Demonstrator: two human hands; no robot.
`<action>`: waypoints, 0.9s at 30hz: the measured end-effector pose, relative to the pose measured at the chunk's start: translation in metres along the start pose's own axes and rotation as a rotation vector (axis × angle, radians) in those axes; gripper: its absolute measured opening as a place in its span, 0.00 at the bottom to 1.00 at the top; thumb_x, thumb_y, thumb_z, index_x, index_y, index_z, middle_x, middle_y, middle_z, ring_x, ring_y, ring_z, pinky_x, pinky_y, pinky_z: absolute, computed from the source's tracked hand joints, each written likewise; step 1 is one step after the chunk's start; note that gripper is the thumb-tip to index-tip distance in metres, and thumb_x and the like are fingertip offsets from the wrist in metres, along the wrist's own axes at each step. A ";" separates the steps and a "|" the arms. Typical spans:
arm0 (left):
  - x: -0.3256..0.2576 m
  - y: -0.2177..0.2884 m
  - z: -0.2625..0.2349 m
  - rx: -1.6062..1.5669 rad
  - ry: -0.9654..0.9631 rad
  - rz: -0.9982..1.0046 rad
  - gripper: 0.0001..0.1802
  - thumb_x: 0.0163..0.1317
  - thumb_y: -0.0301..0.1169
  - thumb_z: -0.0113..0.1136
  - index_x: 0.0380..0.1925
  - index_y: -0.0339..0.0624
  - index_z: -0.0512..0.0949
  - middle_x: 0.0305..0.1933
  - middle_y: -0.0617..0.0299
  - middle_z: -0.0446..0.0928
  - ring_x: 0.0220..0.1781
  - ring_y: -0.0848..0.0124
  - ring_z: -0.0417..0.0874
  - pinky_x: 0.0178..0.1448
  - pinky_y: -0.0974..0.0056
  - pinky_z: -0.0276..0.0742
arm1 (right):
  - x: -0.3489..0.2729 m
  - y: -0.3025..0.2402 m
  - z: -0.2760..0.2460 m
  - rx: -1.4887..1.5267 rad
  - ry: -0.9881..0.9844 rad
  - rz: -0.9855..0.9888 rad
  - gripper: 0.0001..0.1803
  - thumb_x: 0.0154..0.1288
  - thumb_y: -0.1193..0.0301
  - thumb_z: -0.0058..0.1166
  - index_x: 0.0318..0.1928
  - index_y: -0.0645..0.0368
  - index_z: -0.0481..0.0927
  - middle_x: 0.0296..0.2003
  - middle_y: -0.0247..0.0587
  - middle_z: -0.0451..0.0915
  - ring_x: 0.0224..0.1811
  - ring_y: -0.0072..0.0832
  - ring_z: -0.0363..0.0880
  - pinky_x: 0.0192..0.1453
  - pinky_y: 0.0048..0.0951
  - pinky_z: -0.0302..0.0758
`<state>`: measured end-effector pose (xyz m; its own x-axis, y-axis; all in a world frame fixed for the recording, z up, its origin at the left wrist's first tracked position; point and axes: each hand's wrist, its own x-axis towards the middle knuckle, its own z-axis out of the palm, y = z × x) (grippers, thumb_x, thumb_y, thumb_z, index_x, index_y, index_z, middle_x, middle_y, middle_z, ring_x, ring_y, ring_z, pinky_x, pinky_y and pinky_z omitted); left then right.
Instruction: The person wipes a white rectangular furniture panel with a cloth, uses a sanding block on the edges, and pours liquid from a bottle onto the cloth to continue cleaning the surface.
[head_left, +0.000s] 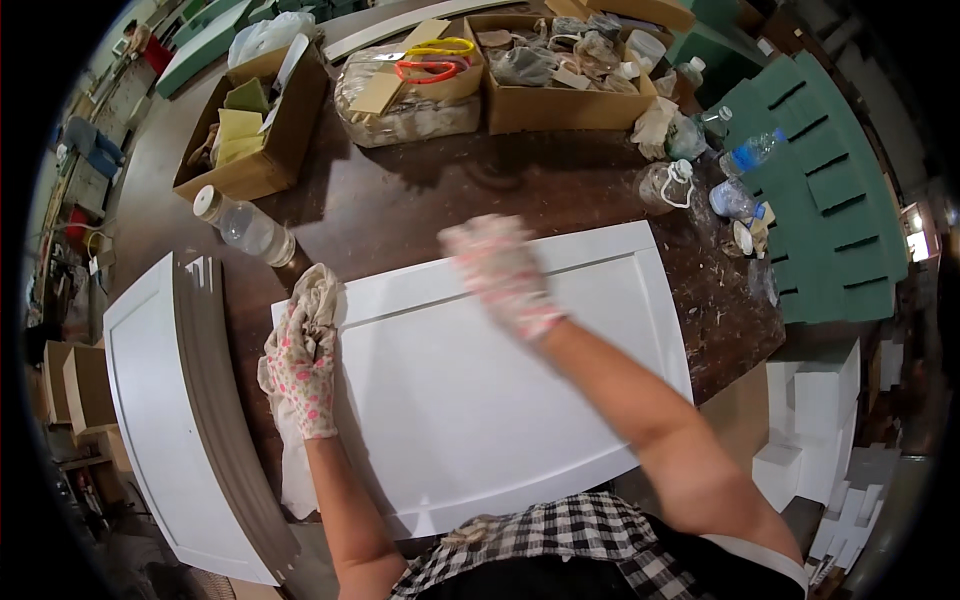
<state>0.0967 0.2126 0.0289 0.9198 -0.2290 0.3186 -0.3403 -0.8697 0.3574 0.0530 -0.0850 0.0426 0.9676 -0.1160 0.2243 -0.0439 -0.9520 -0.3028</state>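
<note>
A white cabinet door panel (pixel 500 410) with a raised frame lies on the dark table in front of me. My left hand (pixel 303 375), in a white glove with pink spots, is closed on a crumpled beige rag (pixel 298 470) at the panel's left edge. Part of the rag bunches above the fingers and part hangs down along the edge. My right hand (pixel 503 275), in a similar glove, is over the panel's far edge. Motion blurs it, so its fingers and anything under them cannot be made out.
Left stands a stack of white panels (pixel 150 400). Beyond my left hand a clear bottle (pixel 245 228) lies tilted. Cardboard boxes (pixel 570 117) and a wrapped bundle with red-handled and yellow-handled scissors (pixel 430 70) line the far side. Several plastic bottles (pixel 752 152) crowd the right, beside green slotted boards (pixel 830 190).
</note>
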 end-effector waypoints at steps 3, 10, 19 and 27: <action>0.001 0.003 0.004 -0.002 -0.012 -0.007 0.27 0.52 0.29 0.69 0.56 0.48 0.76 0.61 0.61 0.76 0.59 0.59 0.74 0.64 0.58 0.70 | 0.022 -0.074 0.035 -0.023 0.060 -0.175 0.09 0.64 0.67 0.46 0.41 0.53 0.78 0.37 0.45 0.75 0.42 0.41 0.74 0.41 0.42 0.75; -0.005 -0.005 -0.005 0.002 -0.005 -0.027 0.27 0.56 0.28 0.67 0.58 0.47 0.74 0.58 0.58 0.76 0.58 0.60 0.76 0.61 0.60 0.73 | -0.024 0.130 -0.026 -0.311 0.123 0.157 0.09 0.67 0.67 0.45 0.36 0.52 0.79 0.32 0.45 0.76 0.38 0.41 0.74 0.39 0.44 0.73; 0.002 0.011 -0.009 0.092 -0.094 -0.049 0.27 0.53 0.29 0.68 0.56 0.46 0.75 0.60 0.58 0.76 0.59 0.57 0.75 0.64 0.58 0.70 | 0.000 0.026 -0.014 -0.007 -0.102 -0.061 0.14 0.66 0.64 0.49 0.50 0.47 0.79 0.47 0.42 0.77 0.50 0.41 0.74 0.50 0.43 0.74; 0.002 0.004 -0.008 0.005 -0.036 -0.011 0.23 0.57 0.24 0.62 0.55 0.44 0.75 0.62 0.54 0.73 0.60 0.57 0.75 0.64 0.58 0.70 | -0.023 0.145 -0.024 -0.433 0.121 0.155 0.10 0.68 0.65 0.43 0.39 0.52 0.78 0.36 0.45 0.76 0.40 0.40 0.74 0.38 0.42 0.76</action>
<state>0.0957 0.2126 0.0379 0.9298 -0.2351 0.2833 -0.3297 -0.8741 0.3566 0.0181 -0.2275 0.0159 0.9066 -0.2741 0.3210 -0.3103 -0.9483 0.0666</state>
